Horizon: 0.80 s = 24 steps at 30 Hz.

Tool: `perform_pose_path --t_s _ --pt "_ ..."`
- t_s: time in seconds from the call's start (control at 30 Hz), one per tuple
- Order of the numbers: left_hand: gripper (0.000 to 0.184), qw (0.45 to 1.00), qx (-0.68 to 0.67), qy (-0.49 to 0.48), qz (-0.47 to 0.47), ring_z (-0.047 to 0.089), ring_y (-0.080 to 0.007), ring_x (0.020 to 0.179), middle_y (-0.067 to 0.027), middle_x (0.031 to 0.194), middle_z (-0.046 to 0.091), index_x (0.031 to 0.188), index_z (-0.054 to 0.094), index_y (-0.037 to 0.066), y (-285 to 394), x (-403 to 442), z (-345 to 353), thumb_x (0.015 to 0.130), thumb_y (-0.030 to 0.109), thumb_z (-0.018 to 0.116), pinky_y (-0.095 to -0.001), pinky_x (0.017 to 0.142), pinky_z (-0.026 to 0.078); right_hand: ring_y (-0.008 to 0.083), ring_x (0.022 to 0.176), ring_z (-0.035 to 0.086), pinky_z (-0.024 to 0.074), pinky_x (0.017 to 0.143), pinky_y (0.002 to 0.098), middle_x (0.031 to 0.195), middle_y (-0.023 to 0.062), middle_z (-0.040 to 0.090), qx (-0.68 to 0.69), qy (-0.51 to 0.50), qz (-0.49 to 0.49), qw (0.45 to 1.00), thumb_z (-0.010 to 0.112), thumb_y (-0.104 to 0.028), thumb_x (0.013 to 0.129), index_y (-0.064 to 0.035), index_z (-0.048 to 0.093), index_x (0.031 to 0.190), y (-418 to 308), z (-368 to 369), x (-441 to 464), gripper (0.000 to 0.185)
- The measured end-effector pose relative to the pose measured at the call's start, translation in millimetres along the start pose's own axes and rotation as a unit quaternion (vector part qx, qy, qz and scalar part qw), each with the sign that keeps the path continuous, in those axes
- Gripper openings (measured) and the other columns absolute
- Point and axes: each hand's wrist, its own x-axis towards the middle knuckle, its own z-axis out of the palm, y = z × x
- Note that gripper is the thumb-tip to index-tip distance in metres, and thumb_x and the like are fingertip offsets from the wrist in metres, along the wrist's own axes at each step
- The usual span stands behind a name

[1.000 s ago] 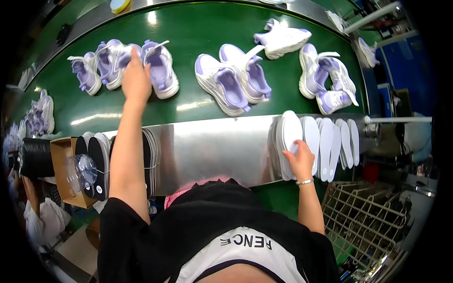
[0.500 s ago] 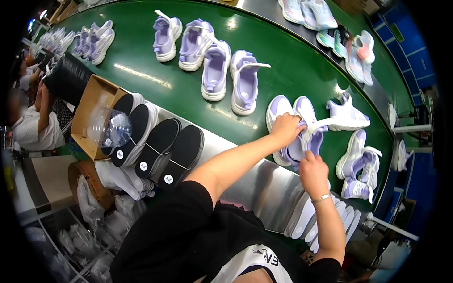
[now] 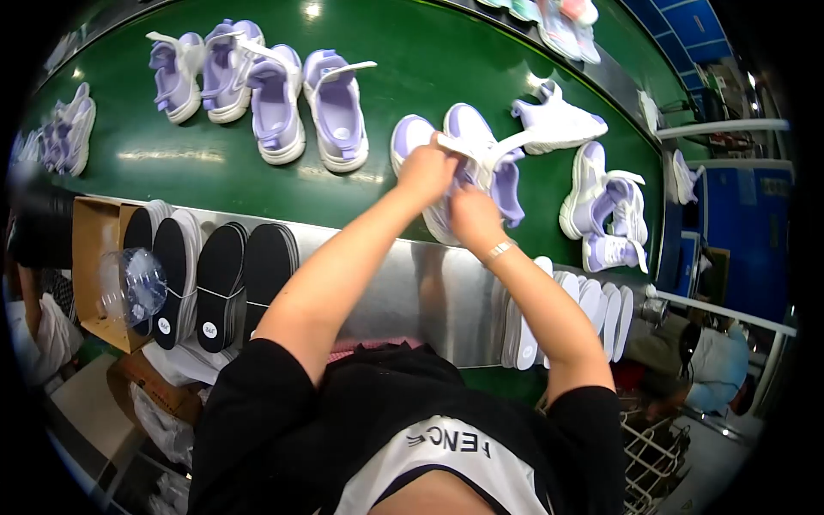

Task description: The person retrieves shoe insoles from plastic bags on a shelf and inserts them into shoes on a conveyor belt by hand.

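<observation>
My left hand (image 3: 426,172) grips the upper part of a white and purple shoe (image 3: 410,136) in the middle of the green work surface (image 3: 395,51). Beside it my right hand (image 3: 474,213) is closed at the opening of the same shoe, and what its fingers pinch is hidden. Close against this shoe on the right stands a second one (image 3: 470,127), its white strap (image 3: 512,144) sticking up. Both shoes point away from me.
Several purple and white shoes (image 3: 279,107) stand at the upper left, others (image 3: 562,120) at the right. Below lie stacks of black insoles (image 3: 221,275) and white insoles (image 3: 592,300) along the metal edge (image 3: 386,300). An open carton (image 3: 90,249) holds clear plastic. A person's sleeve (image 3: 51,335) shows at the left.
My left hand has come over from the left shoes to the middle pair, and my right hand has left the white insoles for the same shoe. The view has turned and shifted back.
</observation>
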Motion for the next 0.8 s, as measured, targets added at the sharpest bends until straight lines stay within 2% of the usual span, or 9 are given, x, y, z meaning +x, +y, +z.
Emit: perform_pose_path --t_s 0.07,0.2,0.27,0.3,0.47,0.53,0.6,0.73,0.8 --pt "0.03 0.998 -0.026 -0.018 -0.057 0.054 -0.0367 0.077 -0.0199 0.081 0.057 0.095 0.046 -0.001 5 -4 -11 0.075 0.02 0.053 -0.041 0.066 0.043 0.0305 0.069 0.054 0.0449 0.061 0.0365 0.076 0.0172 0.053 -0.015 0.013 0.002 1.0 0.048 -0.005 0.066 -0.0009 0.054 0.072 -4 2 4 0.009" --pt "0.032 0.998 -0.031 -0.038 -0.049 0.053 -0.0358 0.083 -0.0214 0.086 0.055 0.097 0.045 -0.002 -7 -1 -3 0.073 0.017 0.054 -0.0393 0.071 0.042 0.0298 0.078 0.053 0.0435 0.067 0.0351 0.078 0.0189 0.052 0.034 0.001 0.0 0.999 0.055 -0.017 0.067 0.0006 0.051 0.08 -8 -21 -23 0.022" --pt "0.032 0.997 -0.042 -0.042 -0.05 0.053 -0.0354 0.085 -0.0218 0.087 0.055 0.097 0.045 -0.002 -8 -1 1 0.073 0.016 0.054 -0.0387 0.072 0.042 0.0304 0.073 0.055 0.0442 0.065 0.0359 0.075 0.0174 0.054 -0.096 -0.073 0.023 0.992 0.058 -0.027 0.064 0.0009 0.05 0.084 -11 -50 -40 0.036" --pt "0.036 0.999 -0.028 -0.031 -0.034 0.053 -0.0368 0.081 -0.023 0.083 0.055 0.099 0.04 -0.004 -7 -3 2 0.072 0.017 0.053 -0.0403 0.07 0.043 0.03 0.066 0.057 0.0453 0.06 0.0364 0.071 0.0152 0.057 -0.038 -0.152 0.063 0.986 0.057 -0.031 0.063 -0.0003 0.052 0.079 -10 -59 -40 0.035" --pt "0.041 0.999 -0.01 -0.048 0.024 0.053 -0.0381 0.084 -0.0258 0.086 0.054 0.098 0.036 -0.006 -1 -10 -8 0.063 0.003 0.055 -0.0399 0.072 0.043 0.0261 0.061 0.058 0.0457 0.052 0.0349 0.069 0.0134 0.058 -0.047 -0.073 0.028 0.996 0.055 -0.022 0.063 -0.0032 0.056 0.065 -9 -51 -32 0.019" --pt "0.04 0.997 -0.039 -0.066 -0.007 0.05 -0.0372 0.091 -0.0247 0.092 0.052 0.099 0.037 -0.007 7 -13 -17 0.062 0.0 0.052 -0.0374 0.076 0.041 0.0262 0.062 0.057 0.0461 0.053 0.0349 0.068 0.0144 0.057 -0.079 -0.02 -0.045 0.996 0.053 -0.014 0.064 -0.0035 0.057 0.066 -10 -36 -27 0.012" --pt "0.041 0.993 -0.069 -0.086 -0.037 0.048 -0.0362 0.097 -0.0235 0.098 0.05 0.099 0.039 -0.007 14 -14 -23 0.06 -0.002 0.049 -0.0348 0.081 0.04 0.0261 0.064 0.057 0.0464 0.055 0.0358 0.068 0.0149 0.057 -0.074 -0.022 -0.065 0.995 0.051 -0.008 0.065 -0.004 0.059 0.068 -8 -25 -9 0.01" --pt "0.039 0.991 -0.117 -0.057 -0.003 0.052 -0.0361 0.089 -0.0244 0.089 0.055 0.099 0.036 -0.005 17 -20 -28 0.062 -0.007 0.047 -0.0372 0.075 0.042 0.0292 0.061 0.056 0.0451 0.055 0.0378 0.069 0.0149 0.056 -0.007 -0.026 -0.072 0.997 0.053 -0.007 0.062 -0.0036 0.057 0.064 0 9 16 0.006" --pt "0.039 0.991 -0.114 -0.063 -0.013 0.053 -0.0357 0.089 -0.0241 0.09 0.055 0.099 0.036 -0.006 11 -21 -25 0.062 -0.007 0.048 -0.0368 0.076 0.042 0.0291 0.064 0.057 0.045 0.056 0.0388 0.077 0.0159 0.058 0.028 -0.135 -0.023 0.99 0.053 -0.008 0.063 -0.0032 0.059 0.066 3 12 24 0.009"
